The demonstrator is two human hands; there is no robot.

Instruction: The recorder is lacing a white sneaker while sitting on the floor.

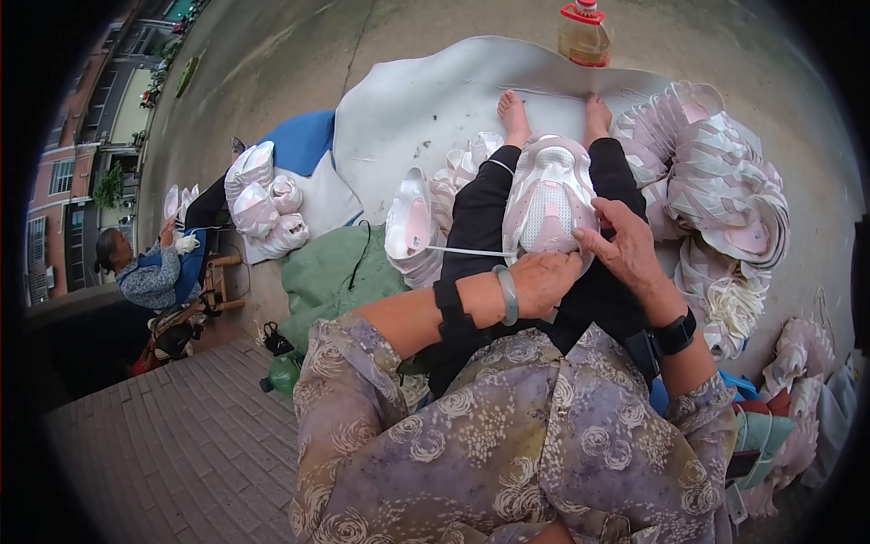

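My left hand is curled closed under the near end of a pink-and-white shoe upper, gripping its lower edge. My right hand pinches the same upper at its near right rim, fingers bent on the fabric. The upper lies on my lap over black trousers, long axis running away from me, toe end toward my bare feet. A white lace runs taut from the upper out to my left.

Just left of my knee stands another white-and-pink upper. To my right, a heap of stacked uppers sits along the right edge of the grey mat. At the mat's far edge stands a clear bottle with a red cap, holding yellowish liquid; no label readable. A smaller pile of uppers sits at the mat's left edge, beside a blue sheet. Far left, another person sits bent over.
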